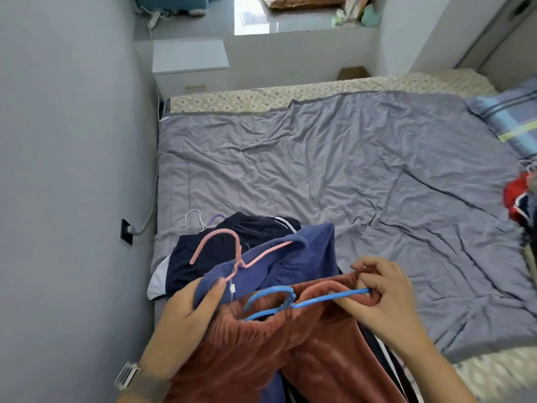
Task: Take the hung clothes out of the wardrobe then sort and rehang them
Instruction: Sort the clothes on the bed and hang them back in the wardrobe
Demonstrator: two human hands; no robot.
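Ribbed rust-brown fleece trousers [261, 353] lying at bed's near edge, thin blue hanger [286, 301] threading waistband, right hand [380, 298] pinching hanger arm, left hand [186, 312] gripping blue fleece garment [290, 257] on pink hanger [229, 251].

No text, label, brand or number can be read anywhere — the small white tag [231, 287] on the blue garment [290, 257] is too blurred.

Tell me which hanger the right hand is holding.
The blue hanger, in the rust-brown trousers; the right hand pinches its arm. The pink hanger sits in the blue garment.
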